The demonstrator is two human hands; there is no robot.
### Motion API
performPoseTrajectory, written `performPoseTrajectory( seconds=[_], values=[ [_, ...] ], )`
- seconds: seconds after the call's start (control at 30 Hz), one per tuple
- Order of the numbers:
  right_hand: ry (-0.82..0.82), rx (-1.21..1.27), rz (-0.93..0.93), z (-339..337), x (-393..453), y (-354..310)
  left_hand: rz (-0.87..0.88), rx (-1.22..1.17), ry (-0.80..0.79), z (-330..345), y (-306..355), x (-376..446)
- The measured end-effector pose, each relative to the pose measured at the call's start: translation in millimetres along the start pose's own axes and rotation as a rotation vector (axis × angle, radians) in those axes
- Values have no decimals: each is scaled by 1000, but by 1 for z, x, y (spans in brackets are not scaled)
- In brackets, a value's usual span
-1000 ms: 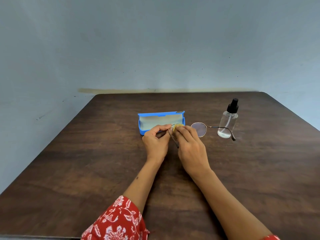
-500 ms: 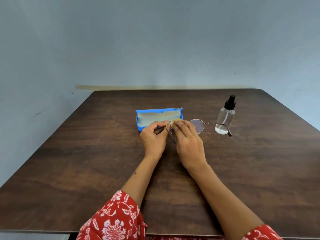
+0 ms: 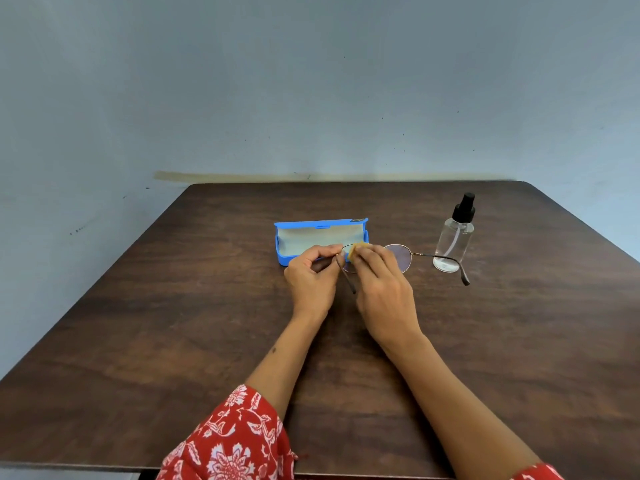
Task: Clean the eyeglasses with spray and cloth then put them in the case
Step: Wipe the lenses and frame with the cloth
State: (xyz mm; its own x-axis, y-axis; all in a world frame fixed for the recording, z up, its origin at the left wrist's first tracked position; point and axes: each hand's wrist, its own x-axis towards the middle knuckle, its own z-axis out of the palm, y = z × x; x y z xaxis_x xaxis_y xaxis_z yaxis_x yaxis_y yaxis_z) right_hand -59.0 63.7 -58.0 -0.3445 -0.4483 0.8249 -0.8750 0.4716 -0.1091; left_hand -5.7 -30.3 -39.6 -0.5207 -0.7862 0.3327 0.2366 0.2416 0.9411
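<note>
At the near left edge a red floral sleeve (image 3: 228, 441) is seen, from which the left forearm reaches out over the dark wooden table (image 3: 138, 323). Farther out, left of the middle, a blue case (image 3: 282, 252) lies open on the table, its pale lining shown and its lid standing up on the far side. Just in front of the case the left hand (image 3: 311, 282) is held with fingers curled, and the left end of the eyeglasses (image 3: 401, 258) is pinched between its thumb and forefinger; one temple arm is seen pointing down toward the near side between the two hands. Immediately to the right, a small yellow cloth (image 3: 354, 250) is pressed against the left lens by the curled fingers of the right hand (image 3: 384, 292), so that this lens is mostly hidden. The right lens is left uncovered beyond the right hand's fingers, and the other temple arm is stretched out to the right, its bent tip passing in front of the spray bottle (image 3: 453, 244). The clear bottle with a black pump top is stood upright on the table, at the far right of the group. A plain grey-blue wall (image 3: 311, 81) is seen behind the table.
</note>
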Motion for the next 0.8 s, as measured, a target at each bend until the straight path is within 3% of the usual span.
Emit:
performPoseTrajectory(
  seconds=[0.13,0.37,0.57,0.8],
  values=[
    [-16,37,-102,-6,-3,-4,-6,-24,14,0,-1,1],
    [9,-13,15,2,5,5,0,-10,-10,1,0,1],
    [-37,58,-101,-3,-2,-7,-13,-50,6,-1,-1,2],
    [-1,-7,18,3,4,1,-8,-23,-9,0,-2,2]
  ],
)
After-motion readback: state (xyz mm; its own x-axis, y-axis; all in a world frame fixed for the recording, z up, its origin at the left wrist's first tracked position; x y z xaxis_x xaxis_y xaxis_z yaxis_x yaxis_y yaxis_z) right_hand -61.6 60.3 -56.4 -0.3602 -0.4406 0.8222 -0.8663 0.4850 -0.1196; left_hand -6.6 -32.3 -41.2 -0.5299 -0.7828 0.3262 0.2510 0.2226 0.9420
